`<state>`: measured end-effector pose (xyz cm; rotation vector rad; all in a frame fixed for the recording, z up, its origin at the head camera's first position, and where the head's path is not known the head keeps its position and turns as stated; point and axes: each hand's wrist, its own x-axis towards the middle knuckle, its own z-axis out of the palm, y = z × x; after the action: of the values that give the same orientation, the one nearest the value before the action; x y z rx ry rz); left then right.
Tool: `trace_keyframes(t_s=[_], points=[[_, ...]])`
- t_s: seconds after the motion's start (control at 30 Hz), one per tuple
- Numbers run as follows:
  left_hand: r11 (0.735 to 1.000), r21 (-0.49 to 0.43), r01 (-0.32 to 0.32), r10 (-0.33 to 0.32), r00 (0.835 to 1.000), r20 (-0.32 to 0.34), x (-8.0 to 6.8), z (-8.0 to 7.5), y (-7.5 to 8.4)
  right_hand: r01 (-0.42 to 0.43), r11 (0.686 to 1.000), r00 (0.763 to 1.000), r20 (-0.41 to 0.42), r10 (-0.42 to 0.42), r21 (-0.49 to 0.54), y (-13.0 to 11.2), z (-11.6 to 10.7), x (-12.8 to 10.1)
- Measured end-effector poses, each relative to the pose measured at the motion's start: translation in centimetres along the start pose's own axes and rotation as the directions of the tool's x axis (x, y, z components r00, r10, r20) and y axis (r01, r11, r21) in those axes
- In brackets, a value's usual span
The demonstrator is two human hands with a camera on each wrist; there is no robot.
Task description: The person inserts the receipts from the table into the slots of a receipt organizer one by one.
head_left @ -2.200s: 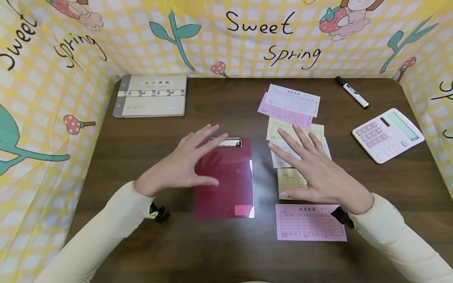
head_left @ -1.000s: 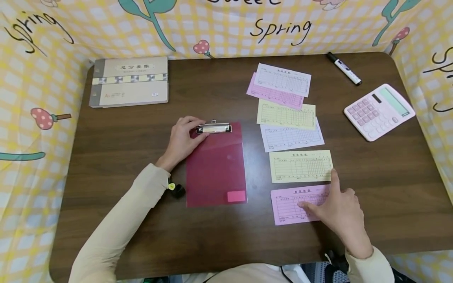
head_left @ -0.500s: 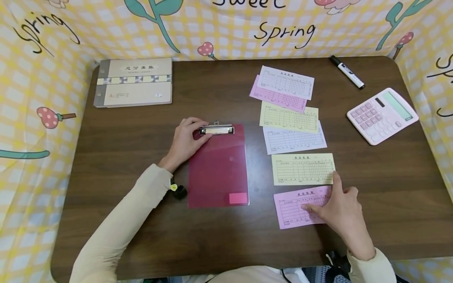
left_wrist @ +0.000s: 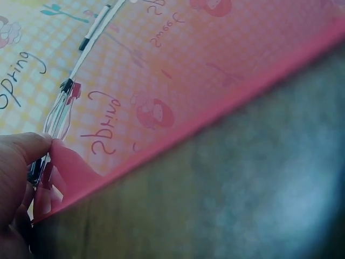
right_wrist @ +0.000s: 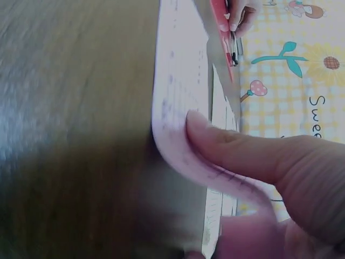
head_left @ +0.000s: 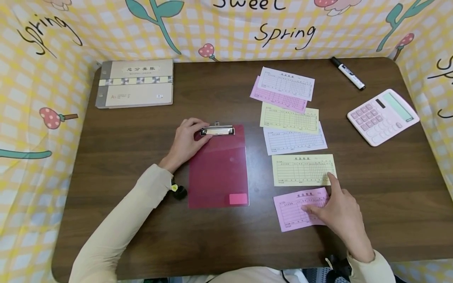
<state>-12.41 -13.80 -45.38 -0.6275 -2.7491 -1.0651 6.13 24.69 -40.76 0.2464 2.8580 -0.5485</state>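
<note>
A dark red clipboard (head_left: 217, 169) with a metal clip (head_left: 217, 130) lies on the brown table. My left hand (head_left: 184, 141) holds its upper left corner, thumb and fingers at the clip's left end; in the left wrist view the thumb (left_wrist: 27, 151) presses at the clip. My right hand (head_left: 341, 214) pinches the right end of a pink printed slip (head_left: 291, 208). In the right wrist view that slip (right_wrist: 178, 97) bends upward, with the thumb (right_wrist: 237, 151) on its face and fingers partly hidden behind. The index fingertip overlaps a yellow slip (head_left: 301, 169) just above it.
Beyond the yellow slip lie more printed slips: white (head_left: 293, 139), yellow (head_left: 288, 118), pink (head_left: 276, 96) and white (head_left: 286, 82), overlapping. A calculator (head_left: 382, 118) and black-capped marker (head_left: 348, 73) are at the right. A grey ledger book (head_left: 136, 84) sits back left, before a checked cloth wall (head_left: 233, 39).
Both hands were spread above the table; the left has come down to the clip, the right to the pink slip. Lately the slip's right end has bent up and the slip has tilted slightly.
</note>
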Motion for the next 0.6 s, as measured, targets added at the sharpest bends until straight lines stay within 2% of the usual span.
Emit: trace_keyframes(t_s=[0.2, 0.43, 0.5, 0.6], points=[[1.0, 0.008, -0.002, 0.002, 1.0, 0.0, 0.03, 0.13, -0.08, 0.059, 0.997, 0.994, -0.092, -0.054, 0.053, -0.03, 0.24, -0.13], [1.0, 0.008, -0.022, 0.022, 1.0, -0.001, 0.01, -0.02, -0.03, 0.127, 0.978, 0.985, -0.134, -0.106, 0.165, -0.05, 0.14, -0.23], [0.999, 0.016, -0.043, 0.043, 0.999, 0.002, 0.03, -0.1, -0.03, 0.177, 0.965, 0.975, -0.17, -0.145, 0.193, -0.02, 0.14, -0.39], [0.995, 0.038, -0.092, 0.091, 0.996, 0.009, 0.06, -0.2, -0.1, 0.269, 0.94, 0.946, -0.241, -0.218, 0.209, -0.01, -0.03, -0.68]])
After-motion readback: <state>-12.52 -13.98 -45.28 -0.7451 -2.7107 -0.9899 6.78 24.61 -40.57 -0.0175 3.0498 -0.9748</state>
